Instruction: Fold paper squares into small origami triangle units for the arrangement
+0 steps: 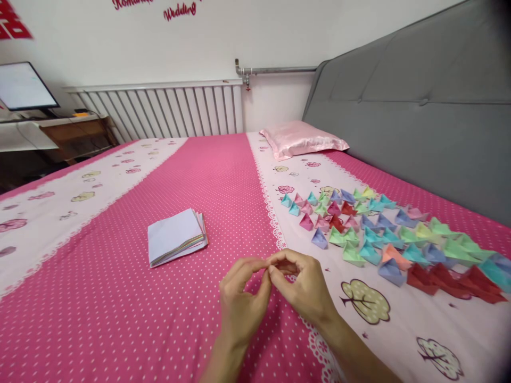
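Note:
My left hand [241, 292] and my right hand [305, 284] meet above the bed, thumbs and forefingers pinched together at the tips. Whatever is between the fingertips, if anything, is too small or hidden to make out. To the left of my hands, a stack of square paper sheets [174, 236] lies on the bed, white on top with coloured edges showing below. On the right, many small folded paper boats [373, 236] in blue, green, red, pink and yellow stand in rough rows. A lavender paper boat [392, 271] is among those nearest my right hand.
The bed has a pink dotted sheet [215, 175] with pale printed bands. A pink pillow [303, 138] rests near the grey headboard [419, 101] at right. A radiator [159, 109] lines the wall, and a monitor [26, 85] stands on a desk at far left.

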A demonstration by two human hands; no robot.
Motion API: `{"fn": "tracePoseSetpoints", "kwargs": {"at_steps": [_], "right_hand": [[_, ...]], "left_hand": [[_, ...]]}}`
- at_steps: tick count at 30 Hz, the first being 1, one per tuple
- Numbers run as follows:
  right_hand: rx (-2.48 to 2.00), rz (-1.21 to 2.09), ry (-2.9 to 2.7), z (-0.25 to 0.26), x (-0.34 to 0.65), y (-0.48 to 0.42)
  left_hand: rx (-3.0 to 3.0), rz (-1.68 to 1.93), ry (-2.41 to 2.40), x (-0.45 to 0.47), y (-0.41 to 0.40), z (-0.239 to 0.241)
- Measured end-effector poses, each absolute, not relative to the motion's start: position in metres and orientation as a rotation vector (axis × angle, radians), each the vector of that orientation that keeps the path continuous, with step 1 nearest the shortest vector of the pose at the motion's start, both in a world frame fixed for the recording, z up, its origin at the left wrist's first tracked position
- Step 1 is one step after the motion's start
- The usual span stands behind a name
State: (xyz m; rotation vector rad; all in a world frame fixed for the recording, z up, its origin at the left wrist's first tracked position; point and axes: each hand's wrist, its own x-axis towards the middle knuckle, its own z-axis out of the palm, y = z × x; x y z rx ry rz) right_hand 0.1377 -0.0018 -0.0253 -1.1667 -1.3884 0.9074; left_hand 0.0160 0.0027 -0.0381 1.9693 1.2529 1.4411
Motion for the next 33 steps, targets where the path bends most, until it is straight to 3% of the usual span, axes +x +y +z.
{"fn": "tracePoseSetpoints", "kwargs": {"at_steps": [8,33], "right_hand": [[-1.158,1.05,-1.33,-0.0251,0.1375,-0.0017],[-1.261,0.955,-1.35,-0.0257,0.1331,-0.0059]], "left_hand": [[1.808,1.393,1.278,0.0146,0.0031,-0.0379],[2.11,1.481,1.293,0.0214,-0.005,-0.04]]}}
